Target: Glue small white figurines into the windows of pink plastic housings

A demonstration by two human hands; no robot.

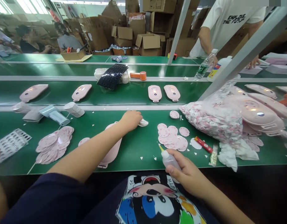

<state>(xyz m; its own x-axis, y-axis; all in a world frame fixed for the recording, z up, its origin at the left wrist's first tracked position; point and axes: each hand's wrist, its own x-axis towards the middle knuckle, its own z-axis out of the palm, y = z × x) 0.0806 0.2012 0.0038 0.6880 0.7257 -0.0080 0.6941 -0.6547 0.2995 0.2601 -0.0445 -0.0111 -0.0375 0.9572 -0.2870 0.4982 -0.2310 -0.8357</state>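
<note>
My left hand (131,119) reaches forward over the green table and its fingers are closed on a small white round piece (143,123). Under my left forearm lies a pink oval housing (112,149). My right hand (188,174) sits near the table's front edge, wrapped round a small clear glue bottle (168,158) with a yellow tip. Just beyond the bottle lies a heap of pink round discs (172,137).
Another pile of pink discs (53,144) lies at the left. A clear bag of small pieces (213,119) and stacked pink housings (257,112) fill the right. More pink housings (155,92) ride the belt beyond. A person in a white shirt (227,21) stands behind; a slanted metal post (238,59) crosses there.
</note>
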